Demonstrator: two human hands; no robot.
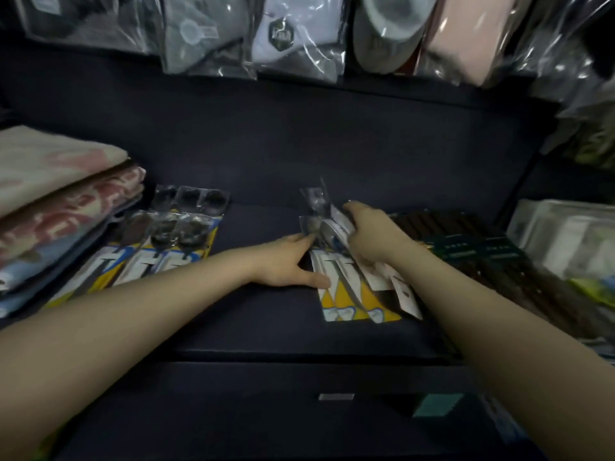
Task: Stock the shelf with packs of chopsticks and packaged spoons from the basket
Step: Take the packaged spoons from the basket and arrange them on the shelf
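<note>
**Both hands on spoon packs at the middle of the dark shelf**

The left hand lies flat with fingers stretched out, its thumb and fingertips pressing on the left edge of a pile of yellow-and-white carded spoon packs at the middle of the dark navy shelf. The right hand is curled over the far end of the same pile, gripping the clear blister tops of the packs; motion blur hides exactly how many it holds. A second pile of spoon packs in yellow-and-blue card lies towards the shelf's left edge, well apart from the hands, just beside a stack of folded pink and blue patterned towels. Packs of dark brown chopsticks with green bands lie near the right edge, just behind the right forearm. Clear plastic bags of clothing hang above the back edge.
</note>
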